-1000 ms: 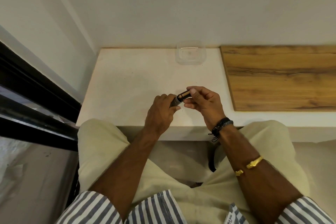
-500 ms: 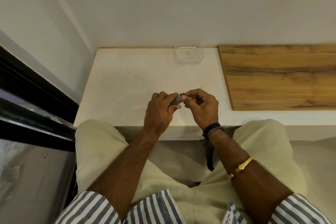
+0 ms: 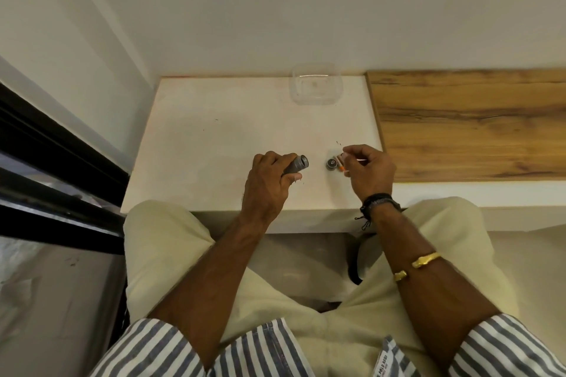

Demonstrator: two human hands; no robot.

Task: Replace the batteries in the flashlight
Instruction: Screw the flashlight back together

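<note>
My left hand (image 3: 269,182) is wrapped around the grey flashlight body (image 3: 296,164), whose open end points right. A small dark round cap (image 3: 331,163) lies on the white counter (image 3: 214,144) between my hands. My right hand (image 3: 369,170) hovers just right of the cap, its fingertips pinching a small battery pack (image 3: 340,161) with orange and pale bands. Most of that pack is hidden by the fingers.
A clear square plastic container (image 3: 316,83) stands at the back of the counter by the wall. A wooden board (image 3: 471,122) covers the counter to the right. A dark window frame (image 3: 55,144) runs along the left. My knees are under the counter's front edge.
My hands were together on the flashlight. They have now separated: the left keeps the body, the right has drawn away with the battery pack, and the cap lies on the counter.
</note>
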